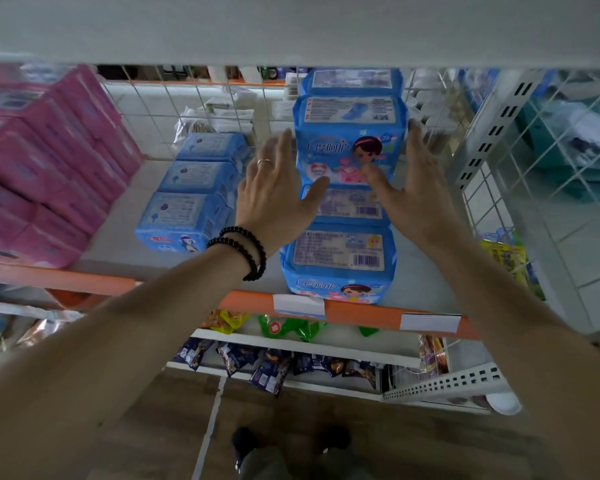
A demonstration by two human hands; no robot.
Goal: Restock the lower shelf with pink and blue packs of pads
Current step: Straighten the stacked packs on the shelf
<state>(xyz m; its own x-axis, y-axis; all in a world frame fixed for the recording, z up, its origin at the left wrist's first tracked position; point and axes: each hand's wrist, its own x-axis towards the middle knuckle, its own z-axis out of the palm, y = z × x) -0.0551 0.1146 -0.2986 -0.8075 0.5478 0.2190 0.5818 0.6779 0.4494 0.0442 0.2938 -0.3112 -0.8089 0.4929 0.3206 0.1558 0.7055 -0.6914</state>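
A blue pack with a cartoon girl [350, 140] sits on top of other blue packs at the right of the white shelf [118, 233]. My left hand [278, 188] and my right hand [416, 181] flank it with straight fingers, thumbs reaching across its front. Whether the palms touch its sides is unclear. In front lies another blue pack [338, 261] near the orange shelf edge [361, 311]. A row of three blue packs [191, 195] lies in the middle. Pink packs [45, 161] are stacked at the left.
A white wire grid [201, 109] backs the shelf and another closes the right side [499, 188]. An upper shelf [291, 29] hangs low overhead. Snack bags [267, 365] hang on the racks below. My feet stand on the brown floor [291, 441].
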